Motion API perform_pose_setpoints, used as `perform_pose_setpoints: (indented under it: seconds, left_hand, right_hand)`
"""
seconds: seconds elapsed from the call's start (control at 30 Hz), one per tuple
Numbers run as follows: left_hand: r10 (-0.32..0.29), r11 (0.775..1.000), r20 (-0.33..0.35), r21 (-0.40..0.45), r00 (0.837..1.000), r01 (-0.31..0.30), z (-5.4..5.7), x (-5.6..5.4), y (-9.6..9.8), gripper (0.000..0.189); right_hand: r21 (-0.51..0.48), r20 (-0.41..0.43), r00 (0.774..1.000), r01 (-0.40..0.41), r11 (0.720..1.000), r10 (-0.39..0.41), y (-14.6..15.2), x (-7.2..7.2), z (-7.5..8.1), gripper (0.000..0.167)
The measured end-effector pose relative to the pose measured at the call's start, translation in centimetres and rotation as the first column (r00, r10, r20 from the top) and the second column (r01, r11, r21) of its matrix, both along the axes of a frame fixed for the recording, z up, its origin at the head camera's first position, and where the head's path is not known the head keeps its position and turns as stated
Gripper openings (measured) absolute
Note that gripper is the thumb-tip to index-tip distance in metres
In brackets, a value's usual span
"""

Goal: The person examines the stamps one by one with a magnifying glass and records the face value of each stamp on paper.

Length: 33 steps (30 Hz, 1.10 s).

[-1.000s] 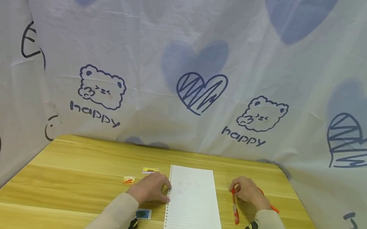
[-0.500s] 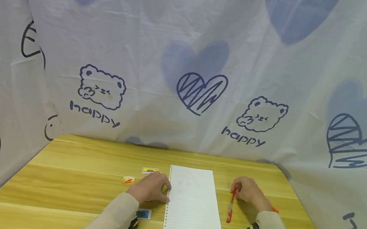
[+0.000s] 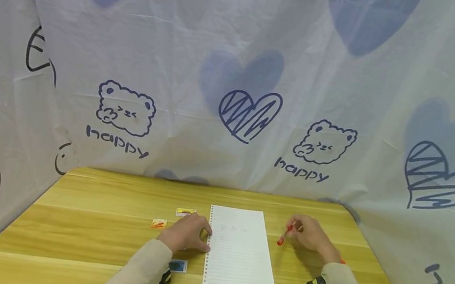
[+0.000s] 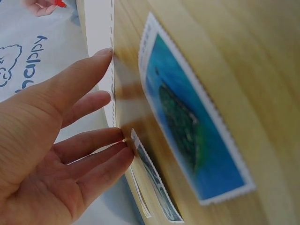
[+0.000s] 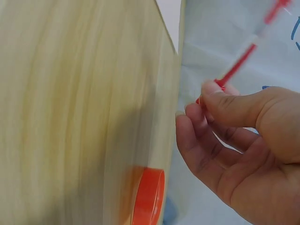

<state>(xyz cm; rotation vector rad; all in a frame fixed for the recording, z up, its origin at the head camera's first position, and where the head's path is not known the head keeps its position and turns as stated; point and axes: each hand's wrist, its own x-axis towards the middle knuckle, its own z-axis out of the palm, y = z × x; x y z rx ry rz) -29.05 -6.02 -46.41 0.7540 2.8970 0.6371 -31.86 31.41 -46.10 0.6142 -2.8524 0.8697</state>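
Observation:
Near the punched left edge of a lined paper sheet (image 3: 241, 270), my left hand (image 3: 185, 234) rests with its fingers spread and fingertips touching the sheet's margin. Faint reddish writing (image 3: 233, 229) shows on the upper part of the page. To the right of the sheet, my right hand (image 3: 308, 233) pinches a red pen (image 3: 284, 236) by one end, between thumb and fingers. In the right wrist view the pen (image 5: 241, 61) slants away from the fingertips, its far part blurred. A blue stamp with a green island (image 4: 180, 122) lies beside my left hand.
Another stamp (image 4: 157, 183) lies partly under my left fingers. A yellow-and-purple stamp (image 3: 185, 212) and an orange-red stamp (image 3: 158, 223) lie farther left on the wooden table (image 3: 78, 237). An orange-red ring-shaped object (image 5: 149, 197) sits by my right wrist. A printed cloth (image 3: 190, 156) hangs behind.
The pen has swung from hanging toward the table's front to slanting left toward the paper. My right hand has risen slightly and turned. The left hand and sheet stay still.

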Motion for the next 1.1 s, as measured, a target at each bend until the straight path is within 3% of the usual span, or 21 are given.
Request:
perform_pose_setpoints:
  seconds: [0.3, 0.47, 0.57, 0.7, 0.83, 1.1]
  left_hand:
    - [0.003, 1.0, -0.002, 0.011, 1.0, -0.003, -0.1, -0.1, 0.0, 0.038]
    - [0.005, 1.0, -0.006, 0.008, 1.0, -0.005, -0.1, -0.1, 0.1, 0.039]
    - [0.011, 1.0, -0.002, 0.001, 1.0, -0.011, -0.1, -0.1, 0.1, 0.039]
    - [0.014, 1.0, 0.004, -0.005, 1.0, -0.014, 0.0, -0.1, 0.0, 0.04]
    - [0.01, 1.0, 0.005, -0.004, 1.0, -0.01, 0.0, -0.1, 0.0, 0.039]
    - [-0.01, 1.0, -0.011, 0.01, 1.0, 0.01, -0.1, -0.1, -0.1, 0.036]
  right_hand:
    - [-0.057, -0.015, 0.999, -0.041, 0.998, 0.04, -1.2, 0.1, 0.0, 0.008]
    - [-0.129, 0.07, 0.996, -0.045, 0.991, 0.055, -2.1, 0.3, 0.2, 0.008]
    - [-0.222, 0.134, 0.987, -0.054, 0.973, 0.086, -2.6, 0.2, 0.1, 0.01]
    - [-0.359, 0.215, 0.963, -0.073, 0.931, 0.159, -3.1, 0.1, -0.2, 0.013]
    - [-0.42, 0.269, 0.943, -0.068, 0.905, 0.196, -3.7, 0.0, -0.4, 0.017]
    - [-0.361, 0.298, 0.944, -0.024, 0.932, 0.14, -5.2, 0.1, -0.2, 0.018]
